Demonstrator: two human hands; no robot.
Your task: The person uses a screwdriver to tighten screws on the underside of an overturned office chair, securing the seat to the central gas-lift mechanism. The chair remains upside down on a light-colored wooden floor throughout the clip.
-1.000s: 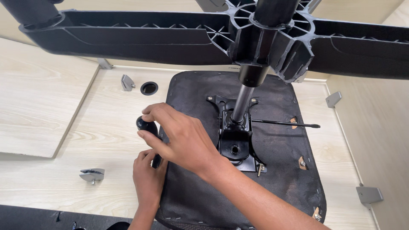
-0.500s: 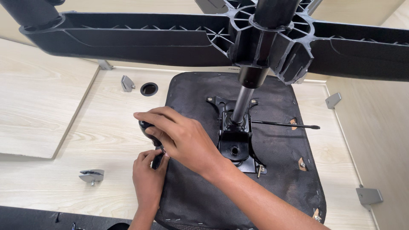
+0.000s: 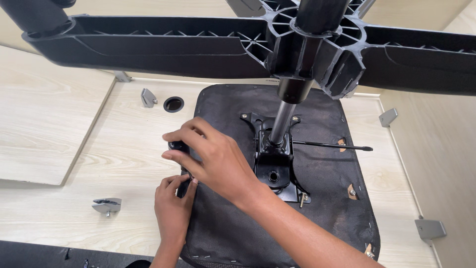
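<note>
Both hands work a black knob at the left edge of an upturned chair seat (image 3: 317, 218).
Right hand (image 3: 215, 159) closes over the knob (image 3: 177, 146) at 9 o'clock of the mechanism (image 3: 274, 164); left hand (image 3: 173, 203) pinches just below. A slip could drop it onto the tabletop (image 3: 124, 159). One seat, one knob, four brackets.

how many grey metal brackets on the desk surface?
4: one bracket beside the round cable hole, one near the left hand, one at the far right edge, one near right. The upturned seat may hide others.
</note>
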